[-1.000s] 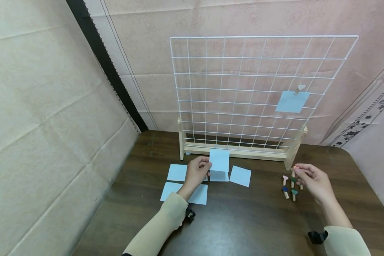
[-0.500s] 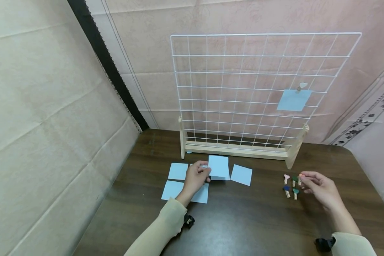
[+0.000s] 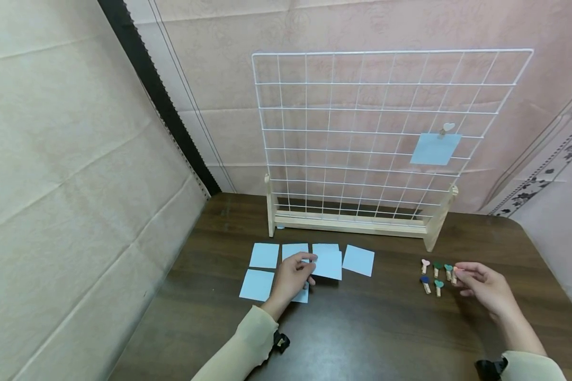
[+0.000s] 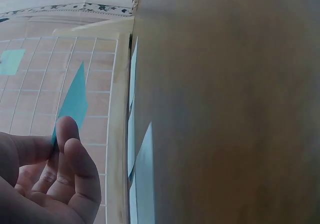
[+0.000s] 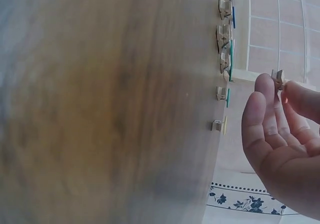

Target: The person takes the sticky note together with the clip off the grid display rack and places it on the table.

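Note:
My left hand [image 3: 291, 278] pinches one blue paper square [image 3: 328, 266] by its left edge, held just above the other squares. In the left wrist view that same paper [image 4: 75, 104] stands up between thumb and fingers. At the right, my right hand [image 3: 488, 288] pinches a small wooden clothespin [image 3: 455, 276] between thumb and fingertips. The right wrist view shows the clothespin [image 5: 278, 79] end-on, mostly covered by the fingers. Beside this hand several heart-topped clothespins lie on the table, among them a pink one [image 3: 425, 265] and a blue one [image 3: 425, 284].
A white wire grid [image 3: 352, 121] stands in a wooden base [image 3: 352, 223] at the back. Another blue square [image 3: 436, 149] hangs on its right side from a white-heart clothespin [image 3: 447, 128]. Several blue squares, such as this flat one [image 3: 264, 255], lie on the brown table [image 3: 362, 338].
My left hand has lowered its blue paper square toward me and the tabletop. My right hand has shifted right and slightly nearer with its clothespin, uncovering a teal one.

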The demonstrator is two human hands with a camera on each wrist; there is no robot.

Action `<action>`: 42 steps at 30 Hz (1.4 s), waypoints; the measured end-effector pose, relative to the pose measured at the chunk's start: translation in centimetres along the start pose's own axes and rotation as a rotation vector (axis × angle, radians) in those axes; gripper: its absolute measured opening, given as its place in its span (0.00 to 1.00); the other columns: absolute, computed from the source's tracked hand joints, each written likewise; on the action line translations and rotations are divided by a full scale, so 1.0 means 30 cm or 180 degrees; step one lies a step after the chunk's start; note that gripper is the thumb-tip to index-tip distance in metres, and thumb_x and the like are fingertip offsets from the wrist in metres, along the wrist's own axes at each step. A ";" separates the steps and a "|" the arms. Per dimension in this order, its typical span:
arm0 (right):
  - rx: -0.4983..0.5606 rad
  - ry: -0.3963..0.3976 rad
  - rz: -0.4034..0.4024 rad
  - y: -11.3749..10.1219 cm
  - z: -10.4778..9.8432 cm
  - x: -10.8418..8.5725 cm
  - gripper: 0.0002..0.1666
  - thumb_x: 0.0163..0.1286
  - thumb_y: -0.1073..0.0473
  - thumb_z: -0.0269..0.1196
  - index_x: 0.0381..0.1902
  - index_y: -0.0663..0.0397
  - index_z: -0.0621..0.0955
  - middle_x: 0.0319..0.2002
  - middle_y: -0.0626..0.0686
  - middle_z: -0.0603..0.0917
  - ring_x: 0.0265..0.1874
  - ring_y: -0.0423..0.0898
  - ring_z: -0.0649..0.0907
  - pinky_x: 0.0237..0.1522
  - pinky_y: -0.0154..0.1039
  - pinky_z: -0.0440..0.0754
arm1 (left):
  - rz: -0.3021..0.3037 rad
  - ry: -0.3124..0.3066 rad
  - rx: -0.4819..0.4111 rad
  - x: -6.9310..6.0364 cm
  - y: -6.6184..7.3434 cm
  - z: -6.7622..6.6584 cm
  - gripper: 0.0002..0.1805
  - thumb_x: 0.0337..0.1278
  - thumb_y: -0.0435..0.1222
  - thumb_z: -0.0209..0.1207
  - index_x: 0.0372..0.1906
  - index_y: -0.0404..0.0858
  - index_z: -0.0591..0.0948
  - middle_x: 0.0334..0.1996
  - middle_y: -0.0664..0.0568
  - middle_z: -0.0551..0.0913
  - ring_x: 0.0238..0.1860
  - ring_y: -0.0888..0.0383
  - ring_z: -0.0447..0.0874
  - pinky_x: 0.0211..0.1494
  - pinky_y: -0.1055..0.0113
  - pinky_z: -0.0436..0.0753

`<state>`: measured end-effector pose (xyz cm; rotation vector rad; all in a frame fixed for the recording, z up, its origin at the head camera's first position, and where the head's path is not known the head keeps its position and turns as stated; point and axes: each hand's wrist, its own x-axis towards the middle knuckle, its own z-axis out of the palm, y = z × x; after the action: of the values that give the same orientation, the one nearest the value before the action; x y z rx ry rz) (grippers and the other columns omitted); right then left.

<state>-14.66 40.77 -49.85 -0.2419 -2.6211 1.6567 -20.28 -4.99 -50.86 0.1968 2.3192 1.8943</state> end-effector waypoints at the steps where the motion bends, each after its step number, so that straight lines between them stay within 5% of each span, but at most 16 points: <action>1: -0.0008 -0.0005 0.0033 0.002 -0.001 -0.001 0.20 0.82 0.56 0.62 0.55 0.71 0.79 0.36 0.33 0.88 0.32 0.37 0.87 0.33 0.40 0.89 | 0.0007 -0.0032 -0.0013 -0.007 0.000 0.002 0.13 0.77 0.35 0.60 0.59 0.41 0.86 0.36 0.49 0.91 0.30 0.39 0.89 0.27 0.66 0.83; 8: 0.0010 -0.0227 0.0269 0.005 -0.015 -0.004 0.19 0.83 0.57 0.60 0.56 0.72 0.79 0.37 0.36 0.88 0.33 0.37 0.87 0.34 0.41 0.88 | -0.0066 -0.0131 -0.0108 -0.030 -0.005 0.012 0.10 0.76 0.32 0.60 0.52 0.34 0.88 0.33 0.46 0.89 0.25 0.44 0.87 0.23 0.68 0.81; 18: -0.0153 -0.0564 0.0601 0.017 -0.029 0.005 0.28 0.85 0.58 0.56 0.62 0.84 0.70 0.42 0.53 0.90 0.35 0.41 0.89 0.37 0.43 0.89 | -0.0090 -0.0307 0.0000 -0.048 -0.011 0.014 0.12 0.77 0.31 0.59 0.53 0.29 0.87 0.33 0.41 0.89 0.26 0.36 0.86 0.20 0.68 0.80; 28: -0.0346 -0.0766 0.0728 0.025 -0.034 0.026 0.23 0.84 0.58 0.57 0.57 0.80 0.73 0.38 0.49 0.90 0.33 0.41 0.88 0.35 0.43 0.87 | -0.0419 -0.0515 0.0223 -0.053 -0.018 0.020 0.11 0.75 0.31 0.60 0.50 0.29 0.87 0.27 0.41 0.87 0.16 0.59 0.81 0.20 0.67 0.83; 42: -0.0592 -0.0708 0.0653 0.013 -0.031 0.039 0.20 0.82 0.61 0.60 0.52 0.81 0.78 0.34 0.48 0.89 0.31 0.42 0.86 0.33 0.41 0.88 | -0.0564 -0.0823 0.0723 -0.054 -0.009 0.018 0.16 0.75 0.31 0.57 0.28 0.32 0.85 0.18 0.49 0.80 0.12 0.61 0.73 0.16 0.69 0.78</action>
<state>-15.66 41.94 -49.88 -0.3631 -3.0143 1.5772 -18.60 -4.85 -51.19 0.2358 2.2845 1.4311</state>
